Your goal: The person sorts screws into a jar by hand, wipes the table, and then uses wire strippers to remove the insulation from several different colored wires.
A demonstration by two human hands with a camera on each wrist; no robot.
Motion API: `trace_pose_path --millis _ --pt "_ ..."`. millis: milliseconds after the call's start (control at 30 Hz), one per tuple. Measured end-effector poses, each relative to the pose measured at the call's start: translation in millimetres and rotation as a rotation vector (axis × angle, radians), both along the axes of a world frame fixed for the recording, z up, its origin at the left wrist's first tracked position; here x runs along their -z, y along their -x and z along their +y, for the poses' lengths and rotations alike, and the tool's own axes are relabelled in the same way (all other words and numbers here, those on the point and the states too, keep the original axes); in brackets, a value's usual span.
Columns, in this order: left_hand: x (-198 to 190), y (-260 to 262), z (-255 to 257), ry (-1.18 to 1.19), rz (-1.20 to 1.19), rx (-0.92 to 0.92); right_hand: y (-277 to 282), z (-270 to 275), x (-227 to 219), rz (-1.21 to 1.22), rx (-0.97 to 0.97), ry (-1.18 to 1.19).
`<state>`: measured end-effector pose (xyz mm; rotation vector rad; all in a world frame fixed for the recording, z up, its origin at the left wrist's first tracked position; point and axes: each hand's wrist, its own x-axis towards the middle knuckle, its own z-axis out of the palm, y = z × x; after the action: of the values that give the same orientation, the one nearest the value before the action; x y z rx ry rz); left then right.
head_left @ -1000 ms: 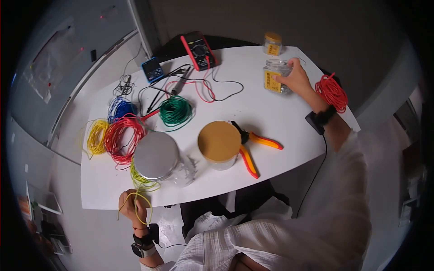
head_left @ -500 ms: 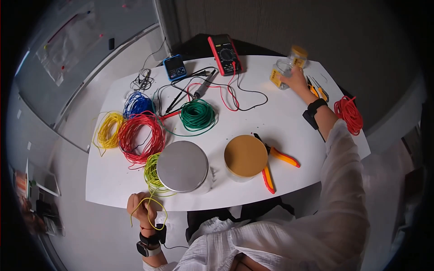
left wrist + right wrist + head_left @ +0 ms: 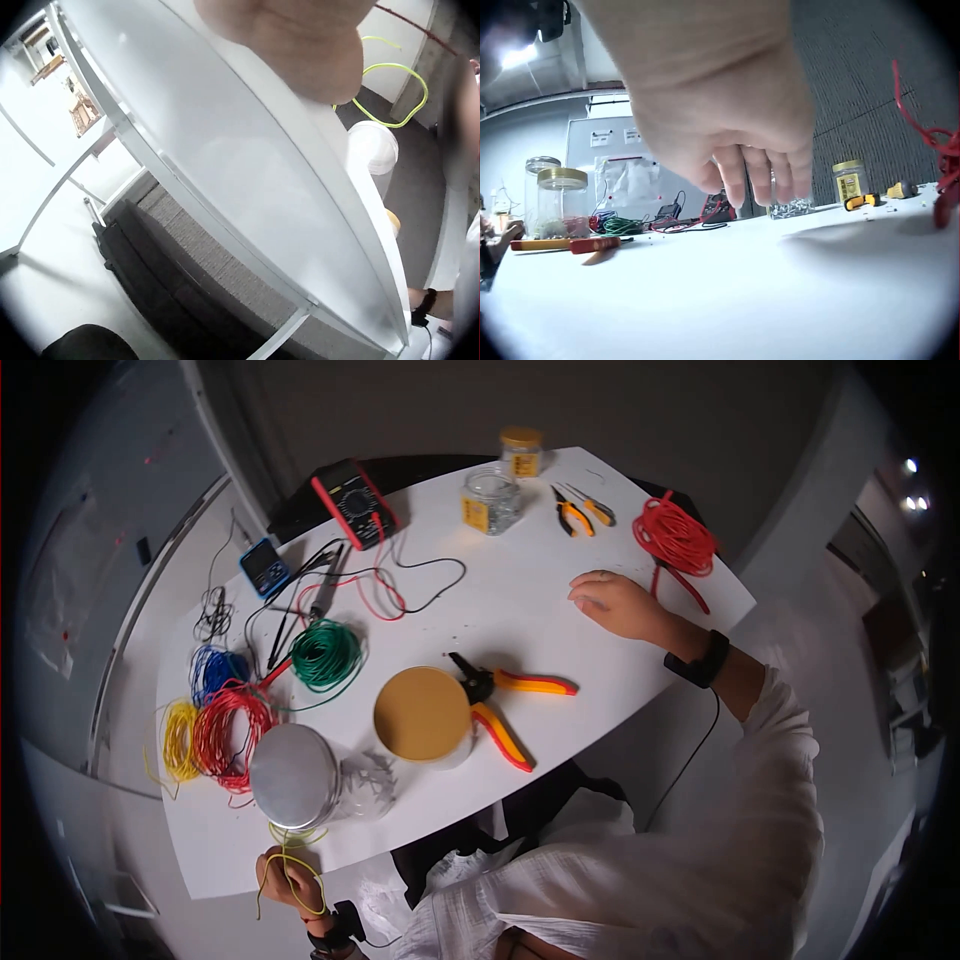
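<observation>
My left hand point(image 3: 285, 878) is at the table's front left edge, fingers curled around a yellow-green wire point(image 3: 427, 91) that loops out past the wrist. The rest of that wire's coil point(image 3: 298, 834) lies partly hidden behind a silver-lidded clear jar point(image 3: 293, 775). Over the right side of the white table point(image 3: 545, 610), my right hand point(image 3: 622, 607) hovers palm down, fingers relaxed and holding nothing. Beyond it stands an uncapped clear jar point(image 3: 490, 510) with a yellow label and small metal pieces inside. A red wire coil point(image 3: 675, 532) lies to this hand's right.
Orange-handled pliers point(image 3: 572, 515) lie near a small gold-lidded jar point(image 3: 522, 462) at the back. A large gold-lidded jar point(image 3: 422, 715) stands beside red-and-yellow-handled pliers point(image 3: 535, 683). Left are a multimeter point(image 3: 354, 506), a blue-framed device point(image 3: 265, 568), and green point(image 3: 325, 655), blue, red and yellow wire coils.
My right hand has let go of the uncapped jar, leaving it near the small gold-lidded jar, and has drawn back toward me. My left hand still grips the yellow-green wire. The head view has shifted.
</observation>
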<state>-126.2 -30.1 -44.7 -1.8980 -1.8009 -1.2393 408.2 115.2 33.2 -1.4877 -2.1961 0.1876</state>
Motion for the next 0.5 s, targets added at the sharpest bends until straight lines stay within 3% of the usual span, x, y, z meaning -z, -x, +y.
trace_pose_path --millis 200,300,400,500 --pt "5.6 3.6 0.8 -0.060 0.030 -0.024 -25.5 -48.8 15.8 0.004 0.158 0.039" --pt "6.8 6.3 1.1 -0.058 0.041 -0.014 -37.7 -54.7 23.9 -0.129 0.163 0.009" --pt "14.5 22.9 -5.5 0.067 0.038 0.008 -47.4 -51.5 20.0 -0.135 0.169 0.001" --pt "13.9 20.1 -4.5 0.029 0.046 0.005 -57.4 -38.0 25.1 -0.126 0.205 0.068"
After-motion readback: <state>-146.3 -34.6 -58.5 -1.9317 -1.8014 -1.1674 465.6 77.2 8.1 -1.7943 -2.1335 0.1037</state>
